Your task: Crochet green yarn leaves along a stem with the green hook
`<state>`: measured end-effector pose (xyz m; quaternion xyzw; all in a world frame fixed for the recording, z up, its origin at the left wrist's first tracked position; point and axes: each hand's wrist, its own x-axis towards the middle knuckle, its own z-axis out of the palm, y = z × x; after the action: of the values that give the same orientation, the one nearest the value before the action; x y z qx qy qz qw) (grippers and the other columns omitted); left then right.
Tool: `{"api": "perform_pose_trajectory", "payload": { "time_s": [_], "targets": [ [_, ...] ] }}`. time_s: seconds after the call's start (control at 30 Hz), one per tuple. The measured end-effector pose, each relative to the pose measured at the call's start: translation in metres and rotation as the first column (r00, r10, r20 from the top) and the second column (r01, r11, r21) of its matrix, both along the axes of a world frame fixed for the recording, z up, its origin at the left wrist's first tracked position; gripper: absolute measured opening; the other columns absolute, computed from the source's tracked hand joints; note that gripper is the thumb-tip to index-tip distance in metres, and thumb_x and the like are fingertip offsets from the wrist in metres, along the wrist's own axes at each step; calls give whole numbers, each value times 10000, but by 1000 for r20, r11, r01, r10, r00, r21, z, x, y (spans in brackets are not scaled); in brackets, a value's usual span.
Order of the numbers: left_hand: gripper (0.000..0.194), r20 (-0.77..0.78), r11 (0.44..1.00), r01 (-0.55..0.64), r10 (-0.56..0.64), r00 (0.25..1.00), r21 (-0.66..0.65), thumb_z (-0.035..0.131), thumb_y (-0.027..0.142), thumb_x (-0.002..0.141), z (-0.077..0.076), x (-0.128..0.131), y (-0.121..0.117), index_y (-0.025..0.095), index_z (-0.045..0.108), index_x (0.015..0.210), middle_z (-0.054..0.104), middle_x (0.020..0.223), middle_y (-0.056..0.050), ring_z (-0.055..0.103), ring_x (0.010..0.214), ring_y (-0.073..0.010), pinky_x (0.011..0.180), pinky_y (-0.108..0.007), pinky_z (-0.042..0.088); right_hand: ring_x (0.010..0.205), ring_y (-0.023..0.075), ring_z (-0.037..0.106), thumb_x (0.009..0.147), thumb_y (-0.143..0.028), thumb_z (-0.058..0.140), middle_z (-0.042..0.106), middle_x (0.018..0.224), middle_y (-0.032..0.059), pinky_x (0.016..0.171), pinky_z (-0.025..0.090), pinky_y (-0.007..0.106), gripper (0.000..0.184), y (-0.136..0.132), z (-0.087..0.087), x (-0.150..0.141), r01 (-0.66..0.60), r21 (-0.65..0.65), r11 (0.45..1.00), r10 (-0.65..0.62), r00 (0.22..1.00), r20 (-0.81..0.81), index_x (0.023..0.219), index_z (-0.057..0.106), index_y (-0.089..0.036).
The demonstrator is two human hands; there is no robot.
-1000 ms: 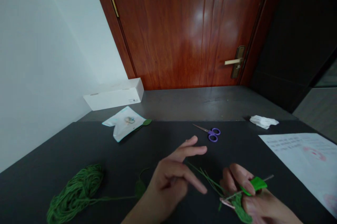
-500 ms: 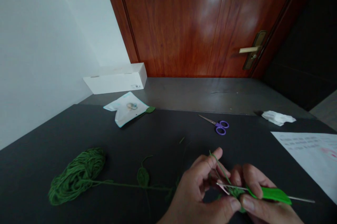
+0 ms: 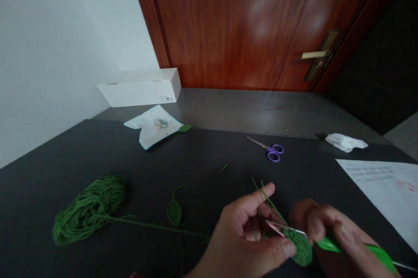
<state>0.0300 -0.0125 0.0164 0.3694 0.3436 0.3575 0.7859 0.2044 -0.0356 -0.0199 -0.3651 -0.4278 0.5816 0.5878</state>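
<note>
Far left, on the black tabletop [image 3: 146, 173]: an oval skein of dark green yarn [image 3: 89, 209], long axis rising to the right, one strand running right until lost behind the left hand. Bottom edge: a small red patch [image 3: 135, 275], cut off, unidentified. Behind: a long white cardboard box [image 3: 135, 93]; its end carries a tiny print block and dark code, unreadable. In front of it: a flat white packet with teal edges [image 3: 152, 132], its markings too faint to read. A dark green leaf-shaped yarn piece [image 3: 174, 212] lies nearer; a smaller green leaf [image 3: 185, 128] touches the packet's right corner.

Left hand [image 3: 244, 234]: thumb and fingers closed, pinching a green crocheted oval piece [image 3: 301, 249] at its left edge; most fingers hidden. The piece is right of the thumb tip, long axis sloping down to the right. A slim pinkish pointed object [image 3: 276, 227] beside it cannot be identified.

Beyond: purple-handled scissors [image 3: 273, 152], blades pointing left.

Right hand [image 3: 336, 228], blurred: fingers closed around a metal crochet hook with a bright green grip [image 3: 328, 244], tip up-left, grip partly covered, rear shaft reaching the frame edge.

Far right: a crumpled white tissue [image 3: 346, 142]; a white printed sheet [image 3: 382, 191], cut off, its text lines and red mark illegible.
</note>
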Motion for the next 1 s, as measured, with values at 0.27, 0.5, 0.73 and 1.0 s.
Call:
{"api": "perform_pose_trajectory", "payload": {
  "time_s": [0.27,0.5,0.73,1.0],
  "targets": [
    [788,53,999,-13,15,998,-43,835,117,560,-13,0,2,132,541,1290,586,751,54,530,656,-54,693,-224,411,625,178,536,916,-495,422,565,662,30,594,482,305,397,-5,0,0,-76,-66,995,70,994,-78,741,672,-242],
    [750,73,998,-53,55,996,-29,844,97,558,-13,-3,2,171,577,1255,588,735,67,540,641,-47,677,-210,431,679,170,550,704,-373,774,598,750,7,597,475,267,227,-5,6,-5,-12,-25,1000,13,1000,14,696,585,-247],
    [812,2,998,-48,48,999,35,819,41,546,-10,-1,2,211,549,1293,575,717,80,538,641,-60,684,-222,436,657,218,577,599,-513,808,580,658,12,632,502,351,366,5,18,-15,65,28,998,-65,998,13,680,575,-243],
    [812,-36,996,-33,36,999,89,788,81,560,-12,-1,1,184,523,1321,539,705,79,475,604,-53,691,-234,422,620,185,529,822,-499,604,561,643,17,588,488,317,288,1,8,-5,4,-17,1000,-5,998,-58,705,636,-237]
  ]
}}
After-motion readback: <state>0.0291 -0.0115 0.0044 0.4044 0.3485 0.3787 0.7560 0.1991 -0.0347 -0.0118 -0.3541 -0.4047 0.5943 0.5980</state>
